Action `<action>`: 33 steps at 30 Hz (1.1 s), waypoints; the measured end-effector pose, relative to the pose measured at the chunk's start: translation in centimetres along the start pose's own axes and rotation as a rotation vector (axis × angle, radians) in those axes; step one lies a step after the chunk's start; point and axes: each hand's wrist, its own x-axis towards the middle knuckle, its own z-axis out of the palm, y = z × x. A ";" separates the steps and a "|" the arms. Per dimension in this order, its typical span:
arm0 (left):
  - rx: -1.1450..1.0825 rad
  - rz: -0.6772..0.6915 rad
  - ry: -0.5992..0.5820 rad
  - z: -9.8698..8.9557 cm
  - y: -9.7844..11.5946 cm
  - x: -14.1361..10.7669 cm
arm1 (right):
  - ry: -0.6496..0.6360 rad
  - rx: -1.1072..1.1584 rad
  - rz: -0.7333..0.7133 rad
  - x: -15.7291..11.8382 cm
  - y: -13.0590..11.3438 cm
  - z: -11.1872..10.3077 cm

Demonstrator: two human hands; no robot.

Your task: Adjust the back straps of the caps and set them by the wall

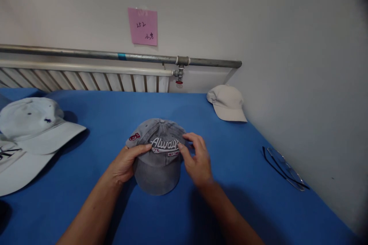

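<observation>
A grey baseball cap (157, 178) with raised white "Always" lettering and small red patches is in the middle of the view, its brim toward me. My left hand (126, 162) grips its left side, the thumb lying across the front panel and the fingers hidden beneath. On the right side, my right hand (197, 159) has its thumb against the end of the lettering and its bent fingers at the crown's edge.
White caps (31, 120) overlap at the left. A beige cap (228, 101) lies at the back right by the wall, and eyeglasses (284, 168) rest near the blue surface's (138, 105) right edge. Behind are a radiator (115, 80), a metal pipe (86, 54) and a pink note (143, 26).
</observation>
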 end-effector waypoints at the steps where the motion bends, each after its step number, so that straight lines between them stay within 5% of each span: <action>1: 0.003 0.001 0.008 0.0 0.0 0.0 | 0.027 -0.083 -0.111 -0.1 -0.2 -0.1; 6: 0.018 0.032 -0.027 0.5 -0.3 -0.4 | -0.001 -0.286 -0.461 -1.0 -2.3 -0.1; 15: 0.015 -0.020 -0.077 1.8 -1.5 -1.1 | -0.115 -0.139 -0.362 -1.3 -3.3 0.1; 33: 0.091 0.031 -0.136 1.0 -1.7 -1.0 | -0.179 -0.068 -0.379 -1.0 -3.4 -0.2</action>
